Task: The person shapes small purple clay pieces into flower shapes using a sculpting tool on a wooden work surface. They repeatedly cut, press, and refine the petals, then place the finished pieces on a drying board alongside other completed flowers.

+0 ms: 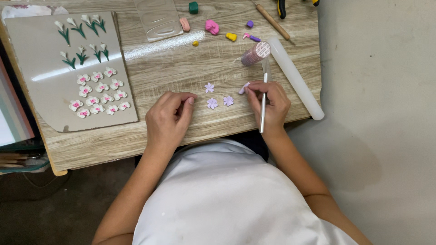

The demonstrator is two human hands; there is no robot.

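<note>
A right hand [271, 102] pinches a slim metal blade tool [264, 102] beside lilac clay flowers [212, 103], left hand [169, 120] curled empty nearby; a slip could gouge the soft petals.

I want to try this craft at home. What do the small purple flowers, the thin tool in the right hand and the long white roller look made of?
The small lilac flowers look like soft modelling clay: matte, with pressed petals, like the coloured lumps nearby. The thin silver tool in the right hand seems metal, shiny and grey. The long translucent white roller looks like acrylic or plastic, smooth and frosted; which one I cannot tell.
</note>
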